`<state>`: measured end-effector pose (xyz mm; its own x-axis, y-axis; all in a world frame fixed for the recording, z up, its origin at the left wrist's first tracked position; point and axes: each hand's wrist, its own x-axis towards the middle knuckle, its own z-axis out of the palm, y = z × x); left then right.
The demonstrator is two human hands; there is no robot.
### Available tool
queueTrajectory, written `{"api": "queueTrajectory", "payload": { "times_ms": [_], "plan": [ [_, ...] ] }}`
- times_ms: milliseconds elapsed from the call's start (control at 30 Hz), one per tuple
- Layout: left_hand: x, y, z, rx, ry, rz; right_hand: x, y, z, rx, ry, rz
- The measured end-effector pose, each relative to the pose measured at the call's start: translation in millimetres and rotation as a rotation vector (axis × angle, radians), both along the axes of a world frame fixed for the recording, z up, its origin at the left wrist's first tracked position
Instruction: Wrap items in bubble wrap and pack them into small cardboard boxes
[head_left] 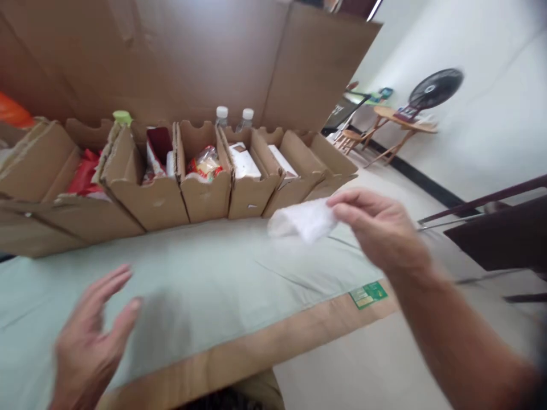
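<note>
My right hand (378, 228) is raised over the right part of the table, fingers pinched on a small white packet (301, 221) that is blurred by motion. My left hand (92, 336) hovers low at the near left with its fingers stretched out and apart, holding nothing. Both hands are above a pale green cloth (222, 273) that covers the table. Behind the cloth stands a row of open cardboard bins (205, 196) with packaged goods inside.
A tall cardboard sheet (179, 57) backs the bins. Two clear bottles (234, 117) and a green-capped one (122, 117) stand behind them. The table's wooden edge (273, 347) carries a green sticker (368, 294). A fan (436, 88) and small wooden table (401, 122) stand at far right.
</note>
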<state>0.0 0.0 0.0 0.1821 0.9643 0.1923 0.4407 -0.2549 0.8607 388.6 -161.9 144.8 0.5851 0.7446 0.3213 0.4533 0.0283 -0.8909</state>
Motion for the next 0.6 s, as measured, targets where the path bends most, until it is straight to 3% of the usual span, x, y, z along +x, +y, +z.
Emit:
{"api": "queueTrajectory", "payload": {
  "times_ms": [67,133,200,300,400,467,533,600],
  "plan": [
    [29,-19,11.8,-0.320,-0.177,-0.214,-39,2,-40.7,0.040,0.083,0.066],
    [49,-34,12.5,-0.674,-0.419,-0.483,-74,3,-76.4,0.088,0.082,0.094],
    [59,-43,8.0,-0.835,-0.558,-0.555,-104,3,-104.8,0.118,0.062,0.112],
    [63,-49,-0.2,-1.009,-0.598,-0.548,-134,0,-133.2,0.125,0.064,0.161],
    [65,-49,-7.2,-1.192,-0.655,-0.582,-146,-4,-144.5,0.089,0.046,0.251],
    [67,-49,-8.9,-1.191,-0.720,-0.567,-147,-6,-141.2,0.056,-0.014,0.284],
    [68,-47,-6.0,-1.039,-0.761,-0.508,-144,-7,-130.0,0.037,-0.137,0.273],
    [67,-43,1.0,-0.775,-0.738,-0.481,-141,-6,-115.0,0.044,-0.350,0.239]
  ]
}}
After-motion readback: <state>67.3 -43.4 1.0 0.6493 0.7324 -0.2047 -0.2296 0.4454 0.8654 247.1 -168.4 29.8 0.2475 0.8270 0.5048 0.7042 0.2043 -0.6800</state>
